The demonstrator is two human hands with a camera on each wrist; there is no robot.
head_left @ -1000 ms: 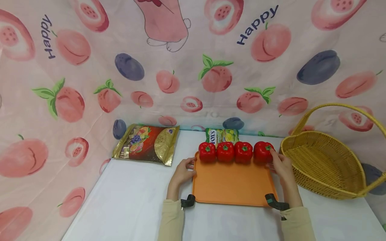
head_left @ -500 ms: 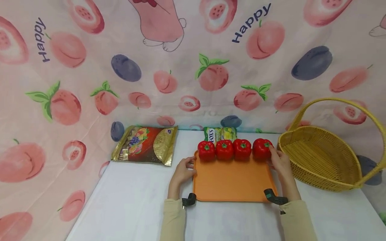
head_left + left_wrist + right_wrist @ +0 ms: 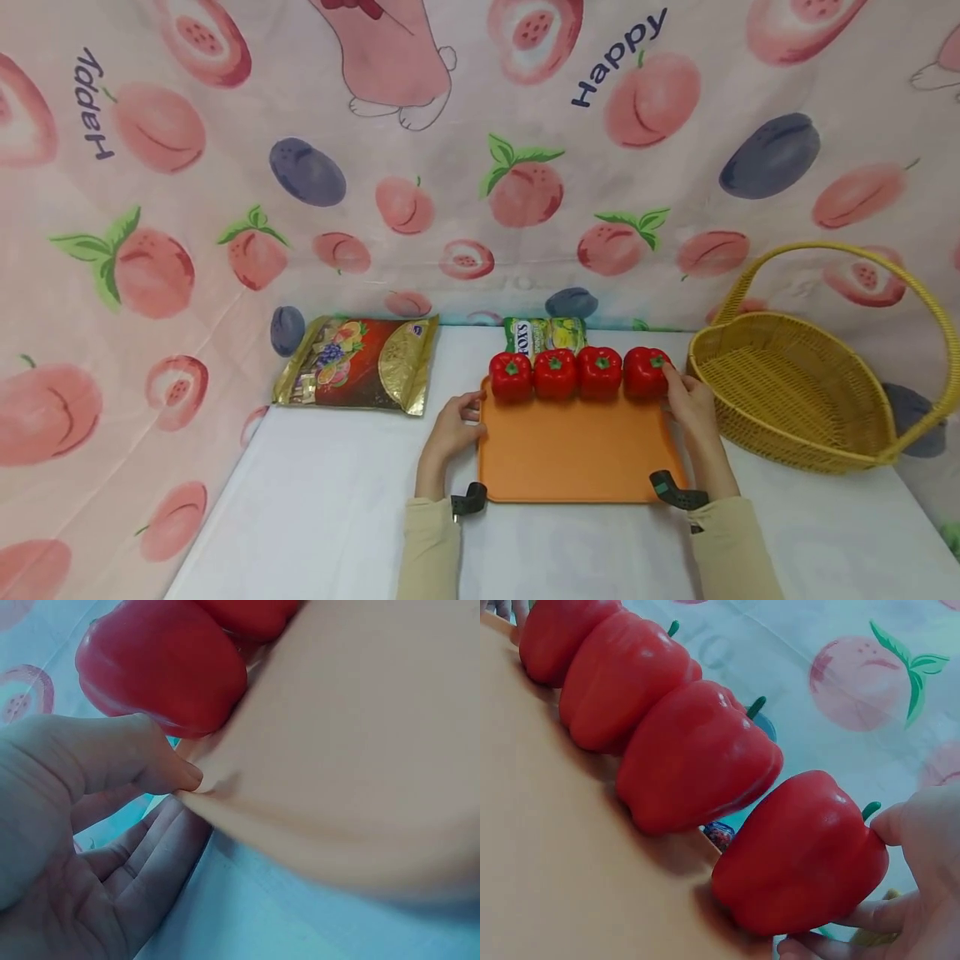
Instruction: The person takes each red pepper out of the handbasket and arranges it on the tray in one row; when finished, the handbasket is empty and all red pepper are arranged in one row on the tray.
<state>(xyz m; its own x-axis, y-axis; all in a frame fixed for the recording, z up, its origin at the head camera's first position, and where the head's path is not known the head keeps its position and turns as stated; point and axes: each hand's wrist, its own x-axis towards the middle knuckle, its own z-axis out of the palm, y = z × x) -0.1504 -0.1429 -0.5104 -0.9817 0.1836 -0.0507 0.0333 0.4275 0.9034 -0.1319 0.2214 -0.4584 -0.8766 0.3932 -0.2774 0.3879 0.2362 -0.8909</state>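
Observation:
Several red bell peppers point(image 3: 555, 375) stand in a row along the far edge of an orange tray point(image 3: 577, 454), stems up. My right hand point(image 3: 692, 408) grips the rightmost bell pepper point(image 3: 802, 859) from its right side, thumb near the stem and fingers lower down. A narrow gap separates that pepper from its neighbor point(image 3: 701, 757). At the tray's left edge is my left hand point(image 3: 452, 429). In the left wrist view, its thumb point(image 3: 176, 771) presses on the rim while the other fingers lie below it, close to the leftmost pepper point(image 3: 161, 667).
A yellow wicker basket point(image 3: 877, 417) with a tall handle stands to the right of the tray. Behind the peppers lies a green candy bag point(image 3: 558, 333). A gold and red packet point(image 3: 356, 364) lies at the back left of the white table point(image 3: 322, 508), before a fruit-print cloth.
My right hand has shifted the rightmost pepper slightly left, narrowing the gap to its neighbor. The left hand keeps its place on the tray edge. The head view has turned slightly.

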